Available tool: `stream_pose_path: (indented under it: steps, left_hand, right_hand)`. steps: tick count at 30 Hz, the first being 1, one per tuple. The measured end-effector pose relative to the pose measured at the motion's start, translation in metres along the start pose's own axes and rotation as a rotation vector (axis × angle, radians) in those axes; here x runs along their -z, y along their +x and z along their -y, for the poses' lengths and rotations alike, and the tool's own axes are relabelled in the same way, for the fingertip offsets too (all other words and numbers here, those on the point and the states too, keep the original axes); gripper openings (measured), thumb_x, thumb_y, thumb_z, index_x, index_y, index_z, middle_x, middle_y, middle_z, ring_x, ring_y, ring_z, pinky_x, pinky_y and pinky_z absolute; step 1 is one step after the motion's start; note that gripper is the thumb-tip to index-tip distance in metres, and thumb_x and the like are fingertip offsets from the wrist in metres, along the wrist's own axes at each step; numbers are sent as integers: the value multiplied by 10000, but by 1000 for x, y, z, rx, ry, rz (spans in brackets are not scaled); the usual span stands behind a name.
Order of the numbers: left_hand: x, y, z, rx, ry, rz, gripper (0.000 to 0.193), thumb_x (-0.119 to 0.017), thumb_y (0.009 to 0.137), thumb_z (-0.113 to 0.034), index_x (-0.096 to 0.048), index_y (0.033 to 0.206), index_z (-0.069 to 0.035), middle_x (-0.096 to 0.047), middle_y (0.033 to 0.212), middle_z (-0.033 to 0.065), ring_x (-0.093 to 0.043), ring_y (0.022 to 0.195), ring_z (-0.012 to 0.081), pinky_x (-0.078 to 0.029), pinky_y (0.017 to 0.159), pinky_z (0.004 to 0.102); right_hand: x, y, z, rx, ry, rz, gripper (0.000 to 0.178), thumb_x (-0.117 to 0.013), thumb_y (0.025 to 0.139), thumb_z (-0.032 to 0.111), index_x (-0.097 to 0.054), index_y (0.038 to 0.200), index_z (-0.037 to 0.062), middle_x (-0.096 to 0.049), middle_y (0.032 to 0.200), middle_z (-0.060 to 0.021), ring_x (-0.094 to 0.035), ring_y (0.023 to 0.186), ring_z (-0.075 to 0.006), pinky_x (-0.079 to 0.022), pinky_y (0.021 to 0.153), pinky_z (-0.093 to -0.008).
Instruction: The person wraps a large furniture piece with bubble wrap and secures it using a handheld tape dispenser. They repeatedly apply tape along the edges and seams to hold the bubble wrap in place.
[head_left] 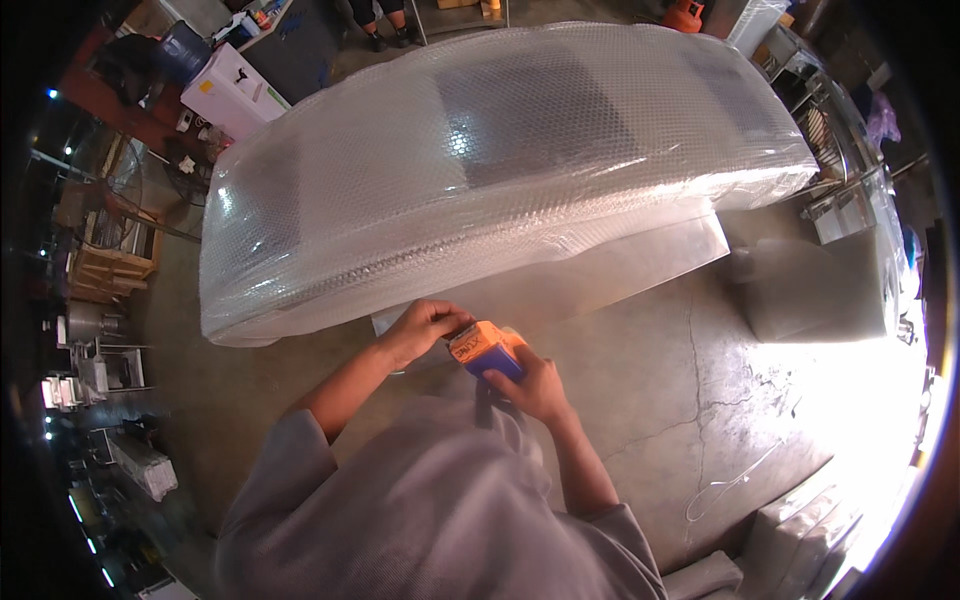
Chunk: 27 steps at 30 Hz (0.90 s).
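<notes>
A small orange and blue cardboard box [487, 349] is in front of my body, just below the near edge of a long bubble-wrapped piece [380, 190]. My right hand [533, 385] is wrapped round the box from the right, with the thumb across its blue side. At the box's left end is my left hand [425, 332], its fingers bent and pressed together against that end. The fingertips are partly hidden, so whether they pinch a flap or something inside cannot be seen.
The wrapped piece spans the view ahead on a pale base [640, 262]. At the back left is a water dispenser [235, 92]; at the far right back, an orange gas cylinder [683, 15]. A grey metal box [815, 290] stands right, and a thin strap [725, 485] lies on the cracked floor.
</notes>
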<state>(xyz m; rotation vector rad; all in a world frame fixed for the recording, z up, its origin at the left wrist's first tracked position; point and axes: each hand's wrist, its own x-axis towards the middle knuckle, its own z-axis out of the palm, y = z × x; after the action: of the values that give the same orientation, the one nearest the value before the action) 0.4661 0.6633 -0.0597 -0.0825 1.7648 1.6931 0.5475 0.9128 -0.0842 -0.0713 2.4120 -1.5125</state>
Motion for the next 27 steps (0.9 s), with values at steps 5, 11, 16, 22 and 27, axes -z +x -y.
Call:
stream_pose_path:
  steps: [5,11,16,22,27]
  left_hand:
    - [14,-12,-17,22,-204,103,243,-669,1042,-198,-752,1117,19,-757,1060,82,-697,1018,154,-553,935,309]
    - [32,6,-73,-372,469,-74,103,-674,993,-46,-747,990,27,-751,874,60,-685,824,115,-567,789,280]
    - [91,57,-126,-698,814,-486,139,-682,996,-132,-748,983,-11,-768,930,110,-733,851,252,-579,781,376]
    - [112,108,-99,-756,1147,-520,132,-705,984,-192,-741,982,-65,-725,1042,53,-634,1047,253,-496,948,450]
    - [121,123,-85,-812,1135,-708,549,-753,962,-309,-606,1478,-190,-501,1427,192,-488,1320,362,-395,1088,542]
  right_hand:
    - [-17,-13,29,-59,123,-33,680,-791,873,540,-675,1170,-61,-752,930,-259,-760,895,-395,-584,798,-451]
    - [-32,-8,70,-126,203,-183,565,-756,933,459,-691,1114,-72,-747,890,-241,-762,833,-328,-571,776,-415]
    - [-46,32,90,-157,172,-276,531,-741,948,454,-698,998,-72,-725,801,-232,-747,762,-313,-561,713,-422]
    - [-68,59,88,-160,150,-383,533,-722,966,456,-684,921,-74,-703,758,-242,-738,730,-315,-549,675,-424]
    - [-78,64,77,-174,148,-367,538,-708,978,462,-687,947,-74,-714,763,-222,-737,733,-288,-550,678,-413]
